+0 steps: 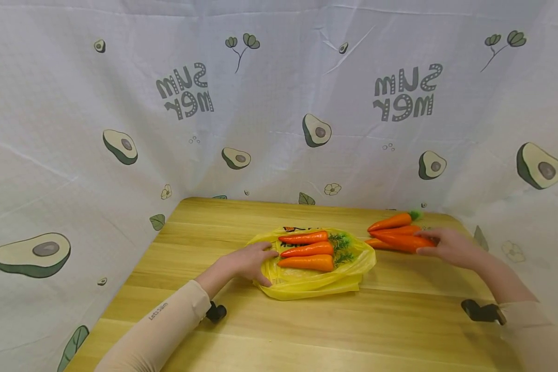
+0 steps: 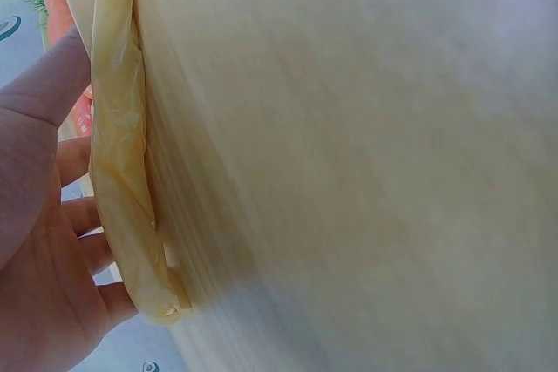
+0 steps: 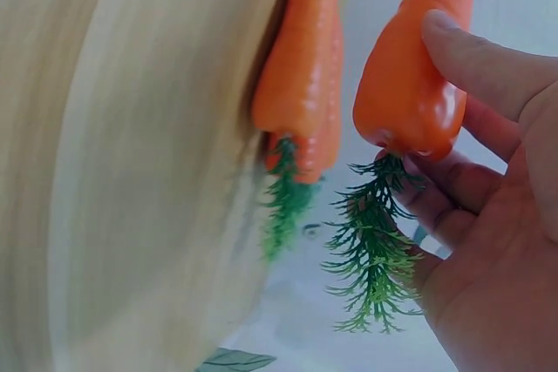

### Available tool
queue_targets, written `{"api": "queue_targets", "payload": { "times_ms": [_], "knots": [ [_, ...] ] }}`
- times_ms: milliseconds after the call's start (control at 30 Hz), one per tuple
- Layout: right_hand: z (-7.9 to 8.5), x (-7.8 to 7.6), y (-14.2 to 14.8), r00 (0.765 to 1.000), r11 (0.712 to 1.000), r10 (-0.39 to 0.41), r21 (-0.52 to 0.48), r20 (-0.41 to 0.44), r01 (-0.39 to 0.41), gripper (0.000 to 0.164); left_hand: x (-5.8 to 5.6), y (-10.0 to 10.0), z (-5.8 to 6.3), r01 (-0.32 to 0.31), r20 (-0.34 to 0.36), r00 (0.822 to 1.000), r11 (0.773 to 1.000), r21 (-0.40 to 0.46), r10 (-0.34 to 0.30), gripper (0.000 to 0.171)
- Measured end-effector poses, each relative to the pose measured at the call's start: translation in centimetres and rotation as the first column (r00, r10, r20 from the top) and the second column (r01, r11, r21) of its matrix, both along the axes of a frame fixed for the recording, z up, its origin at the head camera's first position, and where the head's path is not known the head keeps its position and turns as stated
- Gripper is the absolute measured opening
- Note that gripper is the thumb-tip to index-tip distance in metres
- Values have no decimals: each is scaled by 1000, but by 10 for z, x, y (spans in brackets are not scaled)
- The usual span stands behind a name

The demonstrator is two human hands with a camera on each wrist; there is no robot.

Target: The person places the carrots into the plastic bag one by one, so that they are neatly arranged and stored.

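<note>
A yellow plastic bag point(image 1: 307, 289) lies spread on the table, with three orange carrots point(image 1: 309, 249) side by side on it, their green tops to the right. My left hand point(image 1: 251, 262) is at the bag's left edge, thumb and fingers spread apart. In the left wrist view, the bag's rolled edge point(image 2: 122, 145) covers the fingertips of that hand point(image 2: 44, 215). My right hand point(image 1: 451, 247) pinches a carrot point(image 3: 410, 84) near its thick end, the thumb on one side, its green top hanging by the palm. Other carrots point(image 3: 301, 76) lie right beside it.
The loose carrots point(image 1: 390, 222) are grouped at the back right of the wooden table point(image 1: 307, 330), just right of the bag. A white cloth point(image 1: 269, 93) printed with avocados hangs behind the table and along its sides.
</note>
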State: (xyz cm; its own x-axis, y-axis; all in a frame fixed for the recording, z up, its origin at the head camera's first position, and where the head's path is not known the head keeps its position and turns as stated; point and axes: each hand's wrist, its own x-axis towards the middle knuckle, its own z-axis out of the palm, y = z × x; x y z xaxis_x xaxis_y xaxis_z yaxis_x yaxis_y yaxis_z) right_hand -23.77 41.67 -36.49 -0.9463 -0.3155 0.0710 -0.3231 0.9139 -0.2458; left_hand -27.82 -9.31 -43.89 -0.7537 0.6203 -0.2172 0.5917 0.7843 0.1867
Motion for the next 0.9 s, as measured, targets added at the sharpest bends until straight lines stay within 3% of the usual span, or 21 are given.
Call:
{"api": "queue_targets", "payload": {
  "times_ms": [900],
  "knots": [
    [38,10,-59,996,996,86,14,-26,-85,52,1,-1,0,7,-11,1000,1000,5,-7,87]
  ]
}}
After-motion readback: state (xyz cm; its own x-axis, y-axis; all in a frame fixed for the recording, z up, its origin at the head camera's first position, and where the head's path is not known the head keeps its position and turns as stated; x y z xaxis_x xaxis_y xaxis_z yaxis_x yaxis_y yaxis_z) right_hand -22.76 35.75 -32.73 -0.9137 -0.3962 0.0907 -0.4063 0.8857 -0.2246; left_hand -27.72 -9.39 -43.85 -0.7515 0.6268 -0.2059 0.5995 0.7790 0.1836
